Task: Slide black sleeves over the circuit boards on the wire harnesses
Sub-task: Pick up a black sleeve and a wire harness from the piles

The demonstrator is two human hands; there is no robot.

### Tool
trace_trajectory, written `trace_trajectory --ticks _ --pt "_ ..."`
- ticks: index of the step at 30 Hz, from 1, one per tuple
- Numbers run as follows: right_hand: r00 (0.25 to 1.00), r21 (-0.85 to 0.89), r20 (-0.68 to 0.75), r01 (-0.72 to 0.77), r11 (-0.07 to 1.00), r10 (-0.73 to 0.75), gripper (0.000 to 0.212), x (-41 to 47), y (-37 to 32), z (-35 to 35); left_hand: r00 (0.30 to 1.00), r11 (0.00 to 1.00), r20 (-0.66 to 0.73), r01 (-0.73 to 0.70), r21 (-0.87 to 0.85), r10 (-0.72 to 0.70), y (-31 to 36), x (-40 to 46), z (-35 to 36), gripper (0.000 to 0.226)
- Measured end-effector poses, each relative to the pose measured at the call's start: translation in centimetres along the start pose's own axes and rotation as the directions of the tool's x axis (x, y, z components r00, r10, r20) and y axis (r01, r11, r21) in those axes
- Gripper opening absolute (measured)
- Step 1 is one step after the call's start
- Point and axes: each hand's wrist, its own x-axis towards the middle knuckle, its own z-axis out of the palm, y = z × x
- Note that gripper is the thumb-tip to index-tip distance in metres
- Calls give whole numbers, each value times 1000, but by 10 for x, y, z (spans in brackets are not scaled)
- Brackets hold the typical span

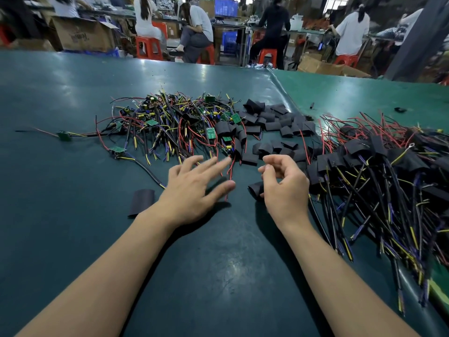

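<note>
A tangle of wire harnesses with bare green circuit boards (170, 122) lies at the table's middle. Loose black sleeves (274, 122) are scattered to its right. Further right sits a heap of harnesses with black sleeves on them (379, 171). My left hand (194, 188) hovers with fingers spread, its fingertips near a red wire (230, 171) and a small board at the near edge of the tangle. My right hand (284, 183) is held above the table with fingers loosely curled and holds nothing; a black sleeve (255, 189) lies just left of it.
A single flat black sleeve (142, 201) lies left of my left wrist. The green table mat (218, 263) has a raised seam (286, 93) at the back right. Several people sit on red stools beyond the far edge, among cardboard boxes.
</note>
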Motion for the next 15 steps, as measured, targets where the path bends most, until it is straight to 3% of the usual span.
trace_trajectory --ticks 3,8,11,15 --pt "1000 -4 14 2 1000 -2 18 -1 -1 -1 998 999 57 1 33 -2 3 1 1 70" --pt "999 7 24 -21 1000 21 19 -2 -3 -4 984 995 -168 71 73 -58 7 1 -5 41" --pt "999 12 34 -33 999 33 19 -2 -2 -4 943 985 -285 173 -18 -171 4 0 -7 25" --pt "999 8 35 -32 999 32 18 -1 -1 -3 904 949 -292 284 -137 -312 3 3 -4 19"
